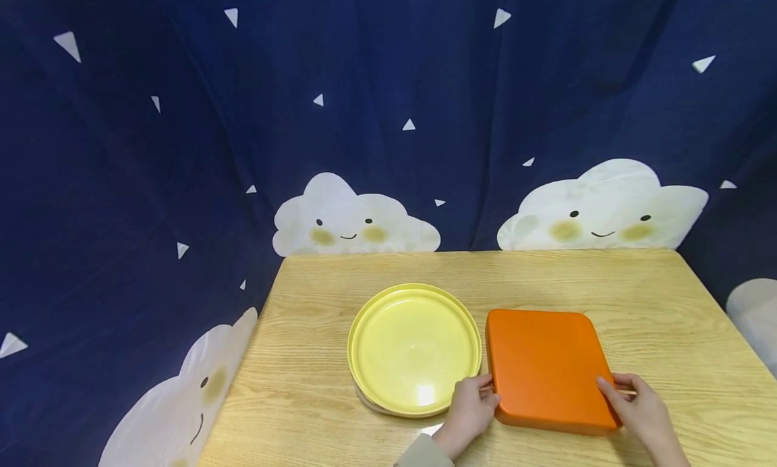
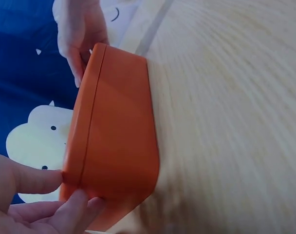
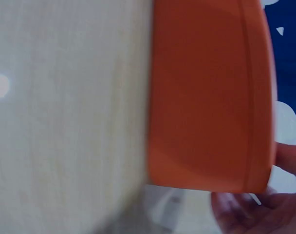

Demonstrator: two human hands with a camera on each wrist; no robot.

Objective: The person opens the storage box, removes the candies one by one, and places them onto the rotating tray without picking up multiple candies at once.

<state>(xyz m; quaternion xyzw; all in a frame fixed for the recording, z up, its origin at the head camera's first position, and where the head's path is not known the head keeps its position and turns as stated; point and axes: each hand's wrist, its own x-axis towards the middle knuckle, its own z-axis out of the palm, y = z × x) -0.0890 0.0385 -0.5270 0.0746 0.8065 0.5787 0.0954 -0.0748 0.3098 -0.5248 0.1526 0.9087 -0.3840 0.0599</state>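
Box (image 1: 549, 366), smooth, orange, round-cornered, fingers (image 2: 43, 181) at opposite sides

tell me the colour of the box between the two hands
The box is plain orange, seen best in the head view.

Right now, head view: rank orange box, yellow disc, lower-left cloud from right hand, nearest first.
1. Orange box: touching the right hand.
2. Yellow disc: left, past the box.
3. Lower-left cloud: far left, past the disc.
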